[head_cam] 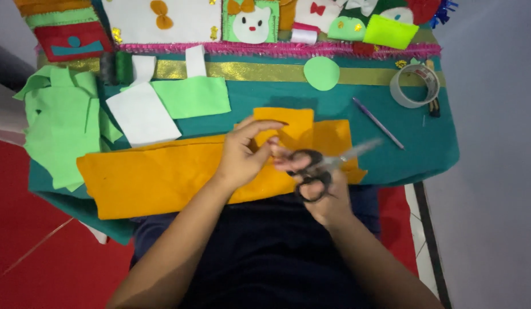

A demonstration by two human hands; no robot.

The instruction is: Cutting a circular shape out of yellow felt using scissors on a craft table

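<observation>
Single head-worn view, looking steeply down from close above the lap; felt-covered counter point(426, 149) fills the upper frame, forearms entering from below.

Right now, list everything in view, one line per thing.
orange felt sheet: 1, orange, across the lap on the teal cloth
teal cloth: 1, teal, underneath everything
green felt pieces: several, light green, left side
white felt piece: 1, white, left of centre
green circle: 1, light green, on the gold band
tape roll: 1, clear, top right
pen: 1, purple, right of centre
scissors: 1, black-handled, in right hand
left hand: on orange felt
right hand: holding scissors
</observation>
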